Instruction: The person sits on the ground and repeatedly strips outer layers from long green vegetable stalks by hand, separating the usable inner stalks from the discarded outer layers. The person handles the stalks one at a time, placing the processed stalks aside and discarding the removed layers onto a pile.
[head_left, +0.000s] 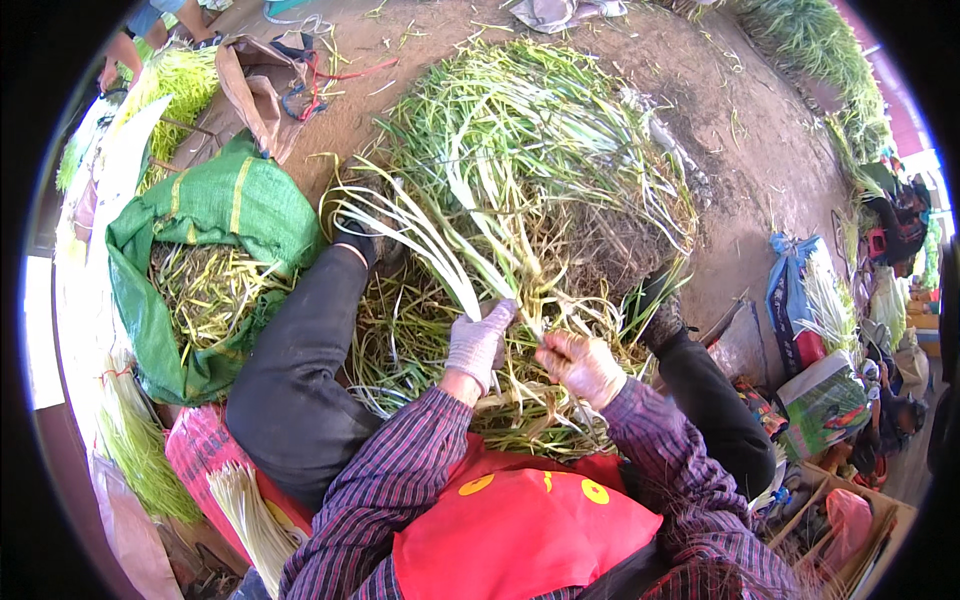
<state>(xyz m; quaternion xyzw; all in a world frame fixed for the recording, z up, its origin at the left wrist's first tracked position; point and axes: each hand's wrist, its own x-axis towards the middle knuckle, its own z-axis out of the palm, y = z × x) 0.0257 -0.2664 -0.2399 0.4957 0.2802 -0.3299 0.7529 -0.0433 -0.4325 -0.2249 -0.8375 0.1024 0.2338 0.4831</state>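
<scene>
My left hand (480, 341), in a pale knitted glove, grips several long leafy stalks (431, 251). Their white parts fan out up and to the left from it. Close by on the right, my right hand (581, 366) has its fingers curled in a pinch on a thin plant stalk (534, 324); the fingertips partly hide it. In front of both hands lies a large heap of green leafy stalks (517, 142), with brown soil-covered roots (611, 247) towards its right side. Loose peeled leaves (397, 330) cover the ground between my legs, under the hands.
A green woven sack (225, 187) of yellowish trimmings (214, 296) stands left. White stalk bundles (251, 517) lie on a red sack (199, 442). A cardboard box (885, 517) is lower right. Another person's legs (187, 19) show at upper left; greens (825, 52) line the upper right.
</scene>
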